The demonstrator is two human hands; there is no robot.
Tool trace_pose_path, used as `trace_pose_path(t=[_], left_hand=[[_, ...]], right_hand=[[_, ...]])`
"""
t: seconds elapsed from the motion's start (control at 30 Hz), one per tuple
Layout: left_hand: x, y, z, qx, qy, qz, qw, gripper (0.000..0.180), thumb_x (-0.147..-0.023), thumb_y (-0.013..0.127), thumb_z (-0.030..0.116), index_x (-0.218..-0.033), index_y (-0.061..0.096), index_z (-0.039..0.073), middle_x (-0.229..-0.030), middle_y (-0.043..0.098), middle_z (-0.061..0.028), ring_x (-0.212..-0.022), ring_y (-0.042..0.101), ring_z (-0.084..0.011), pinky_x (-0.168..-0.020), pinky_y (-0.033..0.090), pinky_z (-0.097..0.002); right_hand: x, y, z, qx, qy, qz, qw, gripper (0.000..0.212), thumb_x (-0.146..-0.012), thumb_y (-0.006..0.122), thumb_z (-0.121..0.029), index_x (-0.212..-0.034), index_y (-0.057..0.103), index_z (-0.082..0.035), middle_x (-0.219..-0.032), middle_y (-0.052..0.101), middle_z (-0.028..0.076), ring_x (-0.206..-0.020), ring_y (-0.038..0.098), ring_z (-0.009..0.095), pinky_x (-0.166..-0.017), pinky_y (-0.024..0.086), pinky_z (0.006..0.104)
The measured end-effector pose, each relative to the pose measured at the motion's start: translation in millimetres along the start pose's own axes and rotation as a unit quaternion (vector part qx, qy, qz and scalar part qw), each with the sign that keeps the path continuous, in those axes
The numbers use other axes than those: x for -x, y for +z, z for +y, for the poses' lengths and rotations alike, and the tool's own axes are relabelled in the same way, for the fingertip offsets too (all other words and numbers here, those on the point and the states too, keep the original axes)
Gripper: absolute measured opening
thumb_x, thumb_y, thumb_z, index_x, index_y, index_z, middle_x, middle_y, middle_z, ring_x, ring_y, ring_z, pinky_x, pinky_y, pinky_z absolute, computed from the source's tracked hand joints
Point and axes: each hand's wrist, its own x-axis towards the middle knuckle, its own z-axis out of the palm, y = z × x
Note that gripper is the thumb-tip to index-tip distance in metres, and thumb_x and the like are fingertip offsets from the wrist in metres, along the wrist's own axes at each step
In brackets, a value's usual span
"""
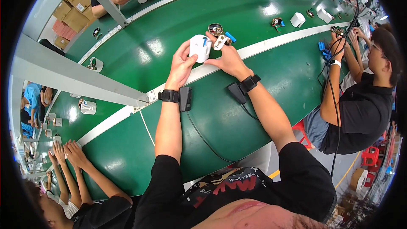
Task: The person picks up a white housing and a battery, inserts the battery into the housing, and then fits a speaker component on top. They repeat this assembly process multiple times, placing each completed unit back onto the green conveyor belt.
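Note:
Above the white rail, my left hand [181, 64] is closed around a white rounded plastic housing [197, 50], thumb across its front. Something blue shows at the housing's upper right. Just right of it, my right hand [231, 62] is closed on an electronic assembly, its thumb reaching toward the housing's lower edge. That assembly has a pale plate with holes [220, 42], a round dark part with a gold-coloured rim [215, 29] and a blue cylindrical cell [230, 37]. My right fingertips are partly hidden behind it. Black strapped devices sit on both my wrists.
A grey metal post [85, 65] crosses at the left. On the green belt [178, 17] lie a white housing [297, 20] and another assembly [277, 23]. Cables [328, 85] hang at the right. Co-workers sit on both sides and across; blue cells [324, 51] lie by the right one.

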Motion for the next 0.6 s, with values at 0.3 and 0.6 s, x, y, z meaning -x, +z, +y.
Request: trace_pose_path(t=[0.3,0.6], left_hand=[[-2,-28,6,-0.257,0.156,0.290,0.909,0.071,-0.078,0.072,0.001,-0.142,0.039,0.004,-0.130,0.051,-0.0148,-0.118,0.055,-0.0253,-0.101,0.045,-0.0377],[-2,-23,4,-0.442,0.156,0.445,0.763,0.073,-0.065,0.081,0.014,-0.125,0.042,-0.002,-0.121,0.047,-0.0205,-0.107,0.052,-0.0326,-0.095,0.043,-0.0453]], right_hand=[[-14,-16,31,0.169,-0.101,0.120,0.973,0.046,-0.084,0.072,-0.017,-0.128,0.061,-0.012,-0.124,0.063,0.011,-0.107,0.059,0.030,-0.097,0.047,0.0372],[-5,-12,41,0.237,0.069,0.067,0.967,0.033,-0.083,0.070,-0.015,-0.114,0.064,-0.009,-0.116,0.065,0.007,-0.098,0.060,0.028,-0.086,0.048,0.0382]])
